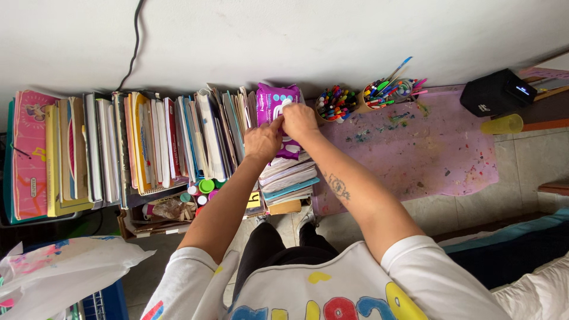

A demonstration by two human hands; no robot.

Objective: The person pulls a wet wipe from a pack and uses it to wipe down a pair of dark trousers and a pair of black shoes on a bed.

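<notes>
I see both hands, left (262,141) and right (299,121), pinching the purple wipes pack (276,98) atop the book stack (287,181).

Both bare arms are extended forward, hands brought together. The left hand (262,141) is curled, fingers pinched; the right hand (299,121) is closed likewise, a tattoo seen on its forearm.

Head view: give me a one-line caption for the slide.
Both hands, left hand and right hand, work at a purple wipes pack atop a stack of books, beside two pen cups.
</notes>
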